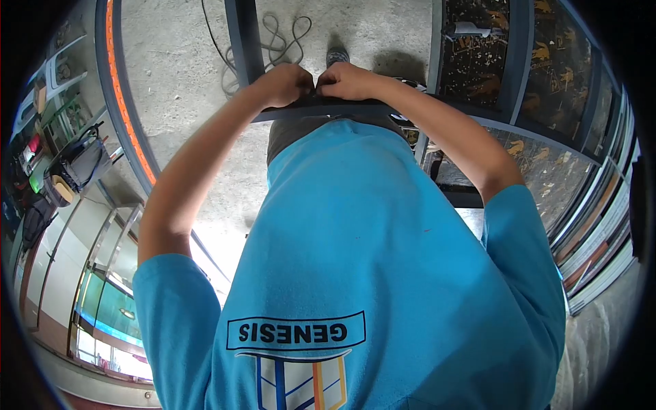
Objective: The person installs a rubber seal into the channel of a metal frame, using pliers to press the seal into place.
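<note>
My left hand [282,85] is closed, its fingers curled inward over a dark metal bar [355,110] in front of my waist. Just right of it, my right hand [347,82] is closed too, thumb and fingers pinched together. The fingertips of both hands nearly meet, and whatever is between them is hidden or too small to name. A dark grey upright profile [244,41] meets the bar close to my left hand.
At right stands dark framing [521,61] over speckled black panels [476,55]. A profile with an orange strip [119,96] runs down the left. A thin cable [277,44] lies coiled on the concrete floor [178,61]. Long stacked profiles [598,239] line the far right.
</note>
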`<act>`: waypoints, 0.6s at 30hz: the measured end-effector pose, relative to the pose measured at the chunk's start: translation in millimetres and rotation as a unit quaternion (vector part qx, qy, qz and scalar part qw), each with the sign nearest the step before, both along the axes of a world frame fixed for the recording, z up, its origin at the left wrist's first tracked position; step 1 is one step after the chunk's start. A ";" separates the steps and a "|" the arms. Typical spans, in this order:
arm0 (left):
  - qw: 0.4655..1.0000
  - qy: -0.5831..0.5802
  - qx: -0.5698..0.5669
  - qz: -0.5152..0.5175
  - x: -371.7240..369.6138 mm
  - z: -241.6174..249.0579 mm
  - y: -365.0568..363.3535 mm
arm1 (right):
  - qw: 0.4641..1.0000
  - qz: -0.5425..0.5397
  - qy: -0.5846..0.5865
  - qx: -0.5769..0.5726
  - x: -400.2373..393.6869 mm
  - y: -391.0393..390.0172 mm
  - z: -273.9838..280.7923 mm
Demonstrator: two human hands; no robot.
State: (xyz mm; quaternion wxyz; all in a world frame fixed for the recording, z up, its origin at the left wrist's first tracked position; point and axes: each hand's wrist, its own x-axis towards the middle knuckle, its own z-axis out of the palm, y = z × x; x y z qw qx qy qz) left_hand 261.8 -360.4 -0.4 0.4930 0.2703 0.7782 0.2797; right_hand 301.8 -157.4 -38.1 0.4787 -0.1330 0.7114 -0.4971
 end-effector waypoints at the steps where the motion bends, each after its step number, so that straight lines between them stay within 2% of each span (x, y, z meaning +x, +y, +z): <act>1: 0.999 -0.007 -0.024 -0.030 -5.1 2.3 1.4 | 1.000 0.003 0.023 -0.007 0.0 1.3 1.2; 5: 0.995 0.025 -0.078 -0.062 -3.1 8.1 3.8 | 0.994 0.031 0.102 0.034 1.2 -7.7 4.4; 7: 0.991 0.115 -0.061 -0.043 10.2 0.3 0.7 | 0.982 0.075 0.132 0.115 1.7 -20.5 6.2; 11: 0.989 0.142 -0.041 -0.026 9.5 -0.8 -5.8 | 0.984 0.042 0.149 0.094 -1.6 -22.3 12.0; 13: 0.988 0.095 -0.074 -0.097 2.0 4.5 -7.6 | 0.986 0.059 0.135 0.081 -1.7 -23.7 9.1; 16: 0.986 0.145 -0.054 -0.067 7.1 10.5 -6.0 | 0.990 0.057 0.108 0.077 -4.3 -33.2 -3.9; 18: 0.986 0.129 -0.081 -0.065 5.9 15.6 -5.9 | 0.993 0.046 0.089 0.066 -0.3 -36.0 -10.2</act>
